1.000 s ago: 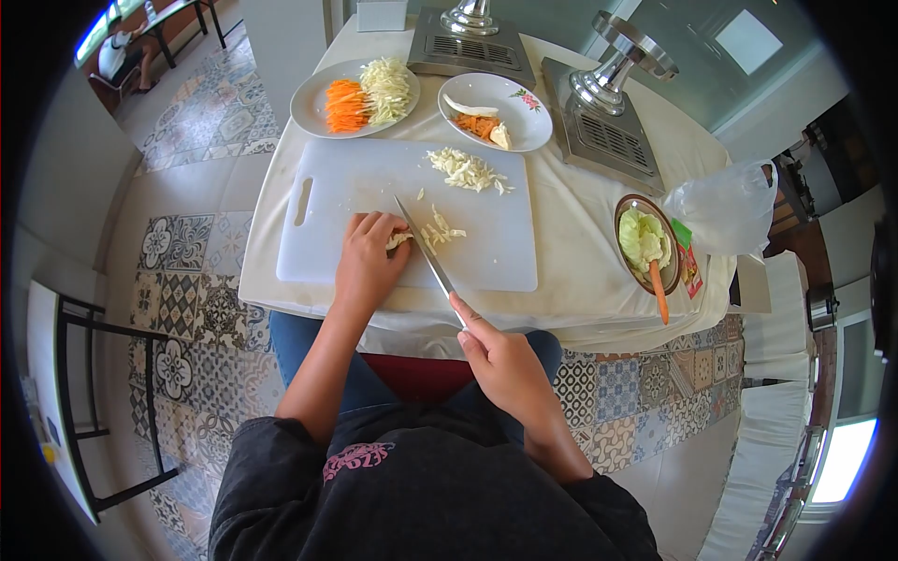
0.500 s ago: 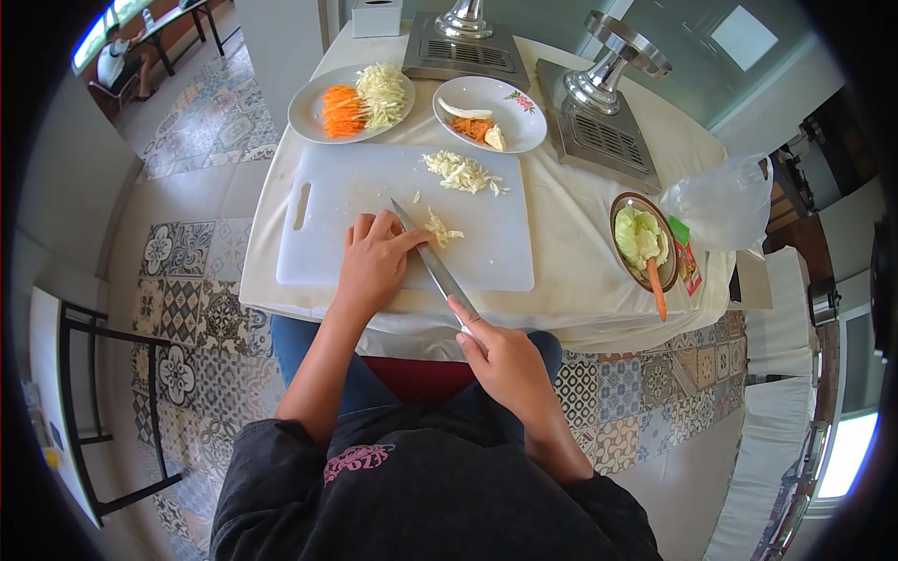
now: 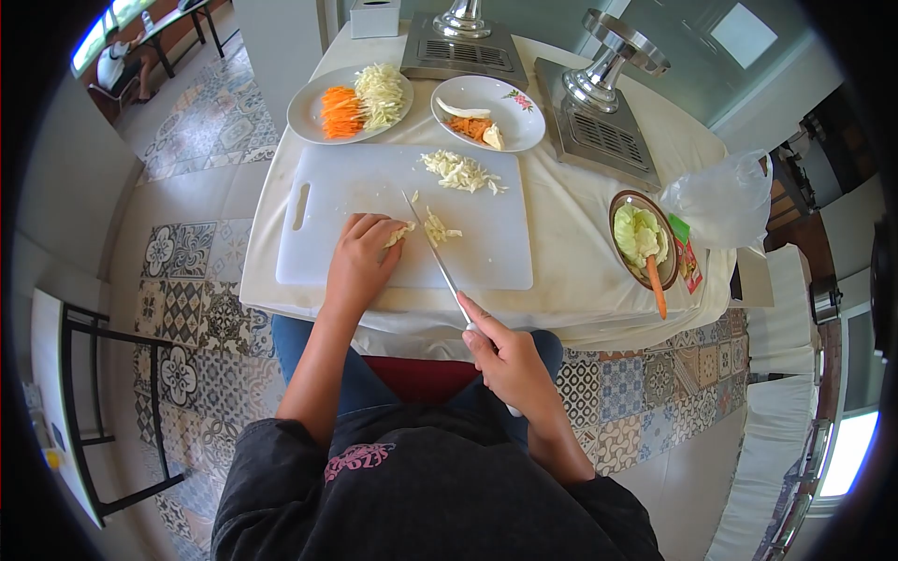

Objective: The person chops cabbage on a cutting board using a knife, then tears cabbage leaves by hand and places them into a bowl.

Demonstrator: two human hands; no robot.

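My left hand (image 3: 363, 254) rests on the white cutting board (image 3: 327, 192), its fingers bent over a pale vegetable piece (image 3: 398, 234) that shows at the fingertips. My right hand (image 3: 510, 365) grips the handle of a kitchen knife (image 3: 438, 252). The long blade slants up and left across the board, its tip past my left fingers. Just right of the blade lie a few pale cut strips (image 3: 443, 230). A larger heap of chopped pale vegetable (image 3: 460, 172) sits at the board's upper right.
Behind the board stand a plate (image 3: 304, 110) with shredded carrot and pale green shreds, and a flowered plate (image 3: 524, 126) with vegetable pieces. Right are a brown-rimmed bowl (image 3: 618, 210) with leaves and a carrot, and a plastic bag (image 3: 720, 201). Metal stands (image 3: 608, 140) are at the back.
My left hand has shifted slightly left, away from the blade, and pale pieces now show at its fingertips. The knife has moved a little right and stands more upright on edge.
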